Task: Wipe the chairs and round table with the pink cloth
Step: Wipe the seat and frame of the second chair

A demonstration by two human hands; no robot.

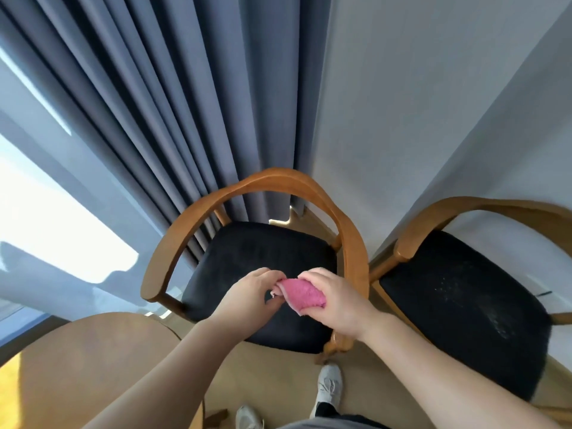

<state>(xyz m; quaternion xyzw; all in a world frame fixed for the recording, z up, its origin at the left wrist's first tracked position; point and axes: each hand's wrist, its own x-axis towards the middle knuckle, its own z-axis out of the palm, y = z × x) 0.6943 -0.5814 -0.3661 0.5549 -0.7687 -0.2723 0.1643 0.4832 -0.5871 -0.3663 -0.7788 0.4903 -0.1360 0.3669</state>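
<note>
Now: left hand [247,292] pinches the cloth [305,294] by its edge, and right hand [337,301] grips its bunched body, both above the near chair [257,261]. Best fold it to a flat pad before wiping. Surface [93,351] low left, part sunlit; curtain [154,119] behind; second chair [458,298] right, seat speckled.

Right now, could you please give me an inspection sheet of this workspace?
Surface: round wooden table, lower left, partly sunlit.
Job's things: pink cloth bunched above the dark seat of the middle chair; pale specks on the seat of the right chair.
Clutter: nothing seen.
Grips: left hand pinches the cloth's edge; right hand holds its bulk.
Cables: nothing seen.
Surroundings: grey curtain, pale wall, bright window, wooden floor, white shoe.
</note>
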